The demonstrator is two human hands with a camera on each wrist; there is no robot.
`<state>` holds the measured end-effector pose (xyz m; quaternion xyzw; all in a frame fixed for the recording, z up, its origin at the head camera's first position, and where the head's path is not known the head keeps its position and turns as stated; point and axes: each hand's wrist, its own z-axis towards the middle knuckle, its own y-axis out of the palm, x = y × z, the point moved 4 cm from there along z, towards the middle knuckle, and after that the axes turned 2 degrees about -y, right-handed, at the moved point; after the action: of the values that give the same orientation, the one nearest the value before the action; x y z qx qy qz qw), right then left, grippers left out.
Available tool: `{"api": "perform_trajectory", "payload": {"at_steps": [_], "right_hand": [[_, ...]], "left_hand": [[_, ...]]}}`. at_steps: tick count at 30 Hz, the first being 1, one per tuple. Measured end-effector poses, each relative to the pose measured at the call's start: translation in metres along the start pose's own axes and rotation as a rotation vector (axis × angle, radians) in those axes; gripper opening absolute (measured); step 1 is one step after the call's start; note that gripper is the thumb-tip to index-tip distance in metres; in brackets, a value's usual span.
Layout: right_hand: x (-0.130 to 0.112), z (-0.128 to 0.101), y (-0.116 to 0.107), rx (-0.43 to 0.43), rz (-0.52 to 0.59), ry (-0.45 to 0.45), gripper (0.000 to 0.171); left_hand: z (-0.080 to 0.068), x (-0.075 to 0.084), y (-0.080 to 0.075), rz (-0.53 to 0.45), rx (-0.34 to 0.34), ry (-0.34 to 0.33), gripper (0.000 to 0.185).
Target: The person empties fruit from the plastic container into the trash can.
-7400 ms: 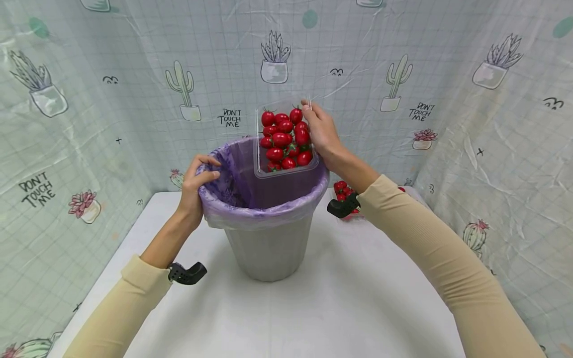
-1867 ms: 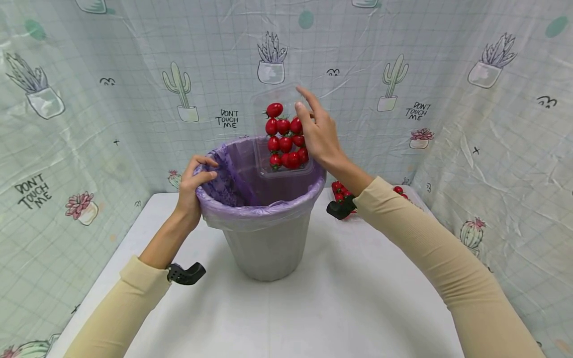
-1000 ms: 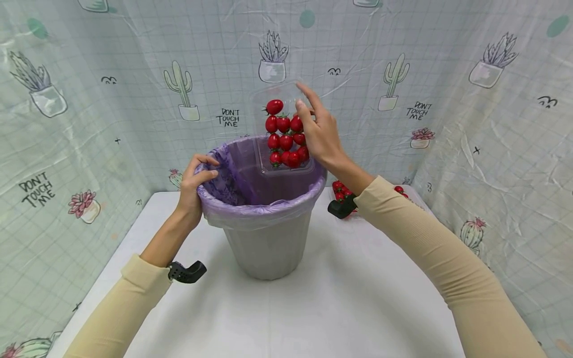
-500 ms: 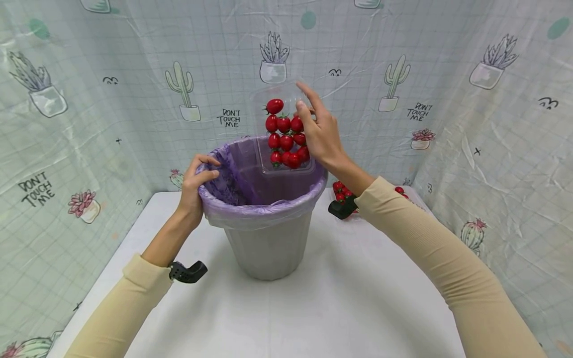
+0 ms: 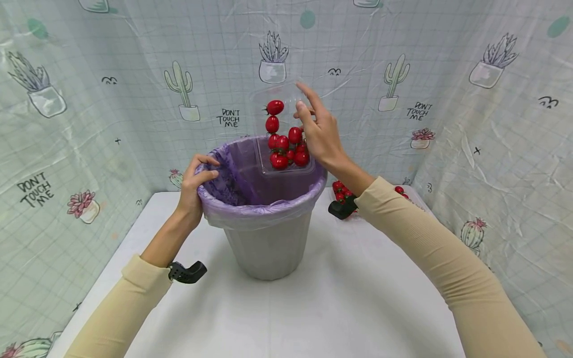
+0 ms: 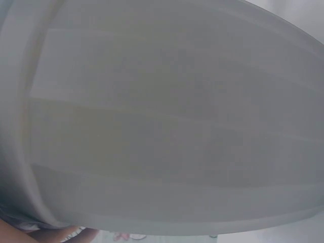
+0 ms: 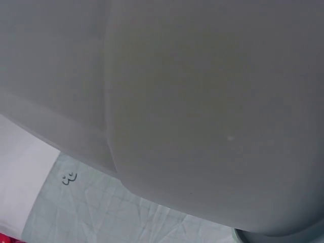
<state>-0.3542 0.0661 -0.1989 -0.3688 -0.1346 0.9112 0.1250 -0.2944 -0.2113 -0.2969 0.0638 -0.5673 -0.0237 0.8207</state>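
Note:
In the head view my right hand holds the right edge of a clear plastic tray, with the index finger extended along its top corner. The tray is steeply tilted over the mouth of a grey trash bin. Several red cherry tomatoes lie in it, most of them bunched low. My left hand grips the bin's left rim over the purple bag liner. The bin's bottom inside is hidden. Both wrist views are mostly filled by the bin's pale outer wall, with a few left fingers at the lower left.
Behind the right forearm, another pack of cherry tomatoes sits on the white table, partly covered. A further tomato shows beyond the sleeve. Patterned curtains enclose the table at the back and sides.
Over several seconds the tray has tilted further and holds fewer tomatoes, and the right hand's grip has shifted. In the last half second some tomatoes have slid lower. The left hand stays put.

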Motion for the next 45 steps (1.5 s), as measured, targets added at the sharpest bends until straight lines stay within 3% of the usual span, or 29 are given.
{"api": "perform_trajectory", "payload": {"at_steps": [45], "right_hand": [[-0.0053,0.0026,-0.0013,-0.015,0.021,-0.021,0.048]], "left_hand": [[0.0002,0.0012,0.0005,-0.003,-0.004,0.008,0.021]]}}
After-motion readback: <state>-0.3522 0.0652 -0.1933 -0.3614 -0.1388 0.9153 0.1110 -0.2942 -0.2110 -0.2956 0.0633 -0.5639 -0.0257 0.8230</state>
